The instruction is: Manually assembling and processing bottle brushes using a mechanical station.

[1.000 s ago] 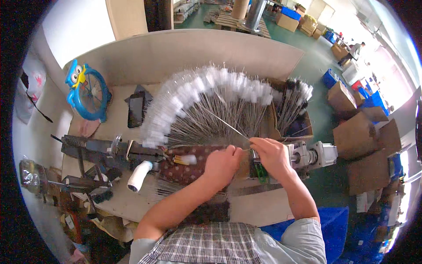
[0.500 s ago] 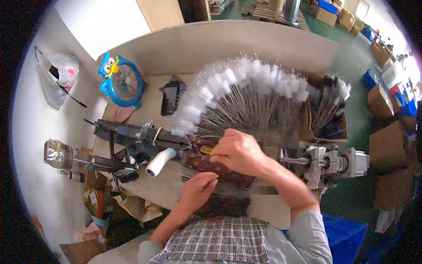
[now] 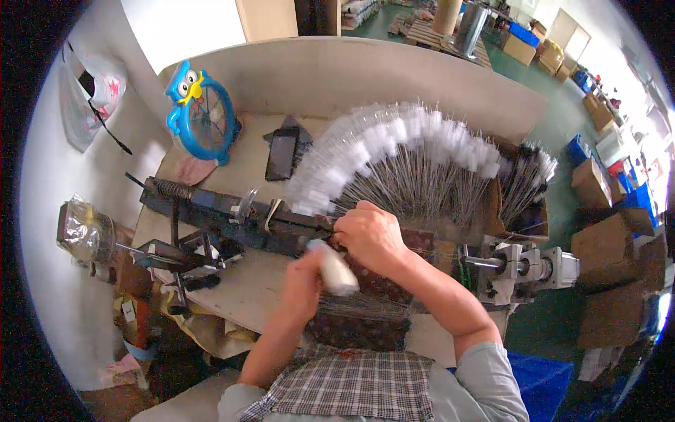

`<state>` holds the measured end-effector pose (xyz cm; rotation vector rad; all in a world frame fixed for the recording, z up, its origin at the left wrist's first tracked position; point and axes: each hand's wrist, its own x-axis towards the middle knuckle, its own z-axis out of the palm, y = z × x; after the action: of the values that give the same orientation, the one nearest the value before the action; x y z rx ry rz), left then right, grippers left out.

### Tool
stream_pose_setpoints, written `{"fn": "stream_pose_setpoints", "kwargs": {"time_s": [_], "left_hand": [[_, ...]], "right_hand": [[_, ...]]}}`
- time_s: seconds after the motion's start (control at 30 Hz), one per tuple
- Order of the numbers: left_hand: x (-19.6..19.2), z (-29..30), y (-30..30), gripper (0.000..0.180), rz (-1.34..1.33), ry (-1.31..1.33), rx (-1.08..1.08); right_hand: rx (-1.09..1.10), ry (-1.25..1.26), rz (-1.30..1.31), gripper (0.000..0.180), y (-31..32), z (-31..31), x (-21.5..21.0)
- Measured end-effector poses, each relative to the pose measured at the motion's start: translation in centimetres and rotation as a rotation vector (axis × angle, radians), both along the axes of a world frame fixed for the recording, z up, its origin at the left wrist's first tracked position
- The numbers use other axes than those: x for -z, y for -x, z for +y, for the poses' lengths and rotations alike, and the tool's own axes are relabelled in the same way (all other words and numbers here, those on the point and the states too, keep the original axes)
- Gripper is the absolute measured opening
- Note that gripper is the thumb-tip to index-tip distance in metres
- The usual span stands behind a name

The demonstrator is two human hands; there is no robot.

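My left hand (image 3: 304, 280) is closed at the white lever handle (image 3: 337, 273), which is smeared by motion; its fingers are partly hidden. The handle sits at the right end of a long black bench fixture (image 3: 239, 216). Right at that end, my right hand (image 3: 369, 235) has its fingers pressed together, and what they pinch is hidden. Beyond my hands fans a big bunch of white-tipped brushes (image 3: 394, 130) with thin wire stems. Loose wire stems (image 3: 358, 305) lie on a dark patterned cloth (image 3: 355, 330) nearer to me.
A blue owl-shaped fan (image 3: 204, 116) and a black phone (image 3: 282, 155) are at the back left. More brushes stand in a cardboard box (image 3: 524, 226) at right. A metal shaft mechanism (image 3: 524, 266) occupies the right bench end. A low wall (image 3: 337, 74) edges the back.
The white handle has swung rightward, with my left hand now at it, raised from the wire stems. My right hand has moved slightly left to the fixture's end; the yellow piece by it is out of sight.
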<state>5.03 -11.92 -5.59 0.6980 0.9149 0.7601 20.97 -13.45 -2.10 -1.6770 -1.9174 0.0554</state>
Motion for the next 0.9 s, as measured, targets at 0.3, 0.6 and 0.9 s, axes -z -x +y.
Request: {"fn": "stream_pose_setpoints", "kwargs": {"time_s": [0.3, 0.6, 0.9], "left_hand": [[1.2, 0.3, 0.1, 0.028, 0.496, -0.566, 0.256], [3.9, -0.9, -1.1, 0.016, 0.448, -0.399, 0.28], [5.7, 2.2, 6.7, 0.038, 0.313, -0.202, -0.068]], "right_hand": [[-0.008, -0.137, 0.106, 0.007, -1.0, -2.0, -1.4], [-0.139, 0.021, 0.207, 0.03, -1.3, -5.9, 5.2], [-0.069, 0.173, 0.079, 0.017, -1.2, -4.8, 6.3]]}}
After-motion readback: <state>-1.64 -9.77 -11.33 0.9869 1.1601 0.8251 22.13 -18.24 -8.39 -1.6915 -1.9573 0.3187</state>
